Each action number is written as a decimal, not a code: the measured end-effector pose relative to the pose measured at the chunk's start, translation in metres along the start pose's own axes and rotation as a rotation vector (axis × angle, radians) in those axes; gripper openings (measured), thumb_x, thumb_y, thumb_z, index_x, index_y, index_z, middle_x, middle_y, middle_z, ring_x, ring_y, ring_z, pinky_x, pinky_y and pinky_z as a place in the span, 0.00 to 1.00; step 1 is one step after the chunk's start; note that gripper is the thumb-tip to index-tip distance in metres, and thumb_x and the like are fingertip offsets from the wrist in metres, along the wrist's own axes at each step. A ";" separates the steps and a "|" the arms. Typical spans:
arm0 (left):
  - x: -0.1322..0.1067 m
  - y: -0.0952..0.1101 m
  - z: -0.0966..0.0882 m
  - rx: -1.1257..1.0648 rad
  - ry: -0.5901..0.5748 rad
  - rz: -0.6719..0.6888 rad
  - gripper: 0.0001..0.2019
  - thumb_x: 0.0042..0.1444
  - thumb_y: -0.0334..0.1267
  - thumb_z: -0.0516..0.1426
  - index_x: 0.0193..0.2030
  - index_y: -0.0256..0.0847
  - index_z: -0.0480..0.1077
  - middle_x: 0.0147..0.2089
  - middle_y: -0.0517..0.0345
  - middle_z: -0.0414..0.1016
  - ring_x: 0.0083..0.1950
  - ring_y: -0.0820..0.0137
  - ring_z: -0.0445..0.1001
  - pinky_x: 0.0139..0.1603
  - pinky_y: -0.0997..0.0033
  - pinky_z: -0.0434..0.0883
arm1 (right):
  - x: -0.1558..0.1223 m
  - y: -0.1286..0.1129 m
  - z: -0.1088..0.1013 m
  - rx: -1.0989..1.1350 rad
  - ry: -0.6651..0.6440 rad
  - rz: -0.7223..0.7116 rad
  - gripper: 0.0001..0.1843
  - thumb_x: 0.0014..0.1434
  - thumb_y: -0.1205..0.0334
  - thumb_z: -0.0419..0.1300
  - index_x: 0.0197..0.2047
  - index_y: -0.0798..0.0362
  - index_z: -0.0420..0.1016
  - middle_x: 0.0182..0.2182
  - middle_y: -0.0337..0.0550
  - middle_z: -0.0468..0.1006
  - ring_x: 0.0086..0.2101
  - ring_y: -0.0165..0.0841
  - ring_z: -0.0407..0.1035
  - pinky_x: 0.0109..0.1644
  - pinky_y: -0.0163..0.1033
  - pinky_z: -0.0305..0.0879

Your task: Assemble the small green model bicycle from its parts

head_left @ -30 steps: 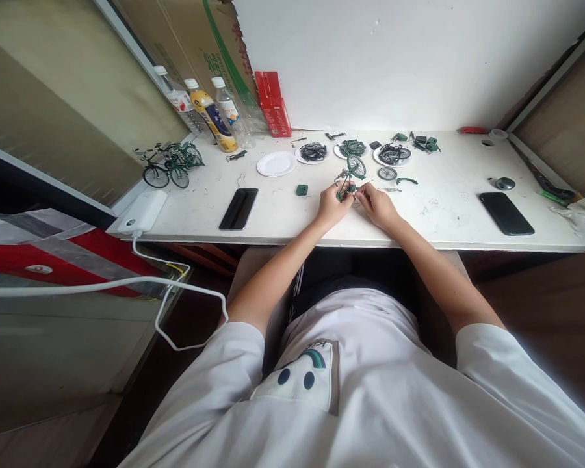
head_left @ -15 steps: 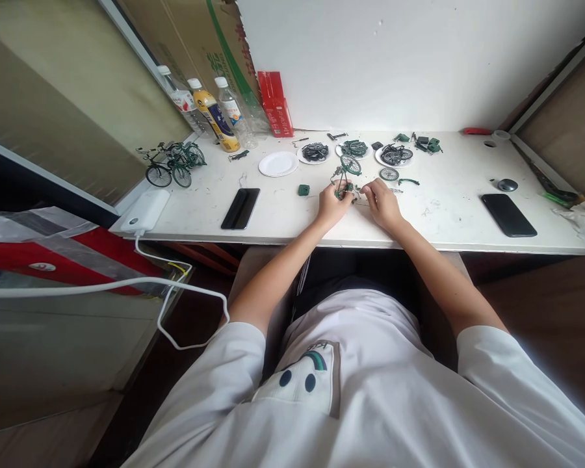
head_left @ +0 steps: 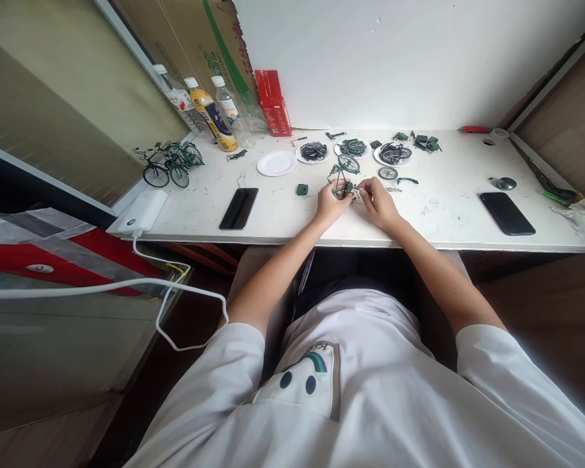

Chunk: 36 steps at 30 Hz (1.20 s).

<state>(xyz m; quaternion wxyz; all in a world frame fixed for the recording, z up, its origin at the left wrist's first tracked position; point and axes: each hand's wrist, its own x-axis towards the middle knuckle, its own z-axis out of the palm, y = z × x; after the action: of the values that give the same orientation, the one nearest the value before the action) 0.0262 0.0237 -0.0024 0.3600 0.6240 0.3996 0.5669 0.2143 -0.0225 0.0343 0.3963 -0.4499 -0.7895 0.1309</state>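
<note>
Item: half-built model bicycle (head_left: 345, 177), green, on the white table (head_left: 443, 221), close to its front edge.
Axis: long axis runs from the near edge toward the wall. The fitted wheel (head_left: 349, 164) is at the far end, pointing away from the person and raised; the near end sits low between the hands.
Left hand (head_left: 331, 203): fingers pinched on the bicycle's near end from its left.
Right hand (head_left: 379, 203): fingertips closed against the same end from its right; whether they also hold a small part is too fine to tell.

Containers, all beyond the bicycle:
- empty paper plate (head_left: 276, 164), to the far left;
- plate of dark parts (head_left: 314, 153), just left of the axis;
- plate of green parts (head_left: 353, 148), straight behind;
- plate of wheels (head_left: 392, 155), to the far right.

Loose, around the bicycle:
- spare wheel (head_left: 387, 173), just right;
- small green block (head_left: 301, 190), just left;
- black phone (head_left: 238, 208), further left;
- second phone (head_left: 507, 213), well to the right;
- finished bicycles (head_left: 168, 164) and bottles (head_left: 207, 114), well to the far left.

Obstruction: both hands cover the bicycle's near end.
</note>
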 end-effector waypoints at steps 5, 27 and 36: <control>-0.001 0.003 0.000 -0.002 -0.008 -0.005 0.18 0.58 0.35 0.67 0.56 0.39 0.78 0.59 0.43 0.86 0.58 0.61 0.86 0.63 0.61 0.82 | -0.001 -0.002 -0.001 0.051 -0.023 -0.024 0.30 0.78 0.31 0.42 0.57 0.47 0.67 0.49 0.52 0.79 0.46 0.45 0.73 0.53 0.49 0.69; 0.000 0.000 0.001 -0.087 0.023 0.006 0.18 0.55 0.34 0.69 0.53 0.37 0.79 0.56 0.43 0.87 0.53 0.61 0.87 0.57 0.65 0.83 | 0.001 0.011 0.006 0.042 0.029 0.003 0.27 0.74 0.30 0.54 0.50 0.47 0.67 0.43 0.48 0.78 0.38 0.40 0.71 0.44 0.47 0.67; 0.000 -0.002 0.001 -0.067 0.031 0.038 0.17 0.56 0.33 0.68 0.54 0.37 0.79 0.56 0.42 0.87 0.54 0.60 0.87 0.57 0.63 0.83 | 0.001 0.016 0.008 0.016 0.023 0.003 0.26 0.75 0.30 0.53 0.48 0.46 0.66 0.42 0.48 0.81 0.37 0.40 0.72 0.41 0.46 0.65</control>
<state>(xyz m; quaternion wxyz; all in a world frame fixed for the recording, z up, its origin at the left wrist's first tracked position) 0.0271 0.0250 -0.0041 0.3637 0.6100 0.3740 0.5964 0.2180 -0.0112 0.0203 0.4089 -0.4494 -0.7831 0.1327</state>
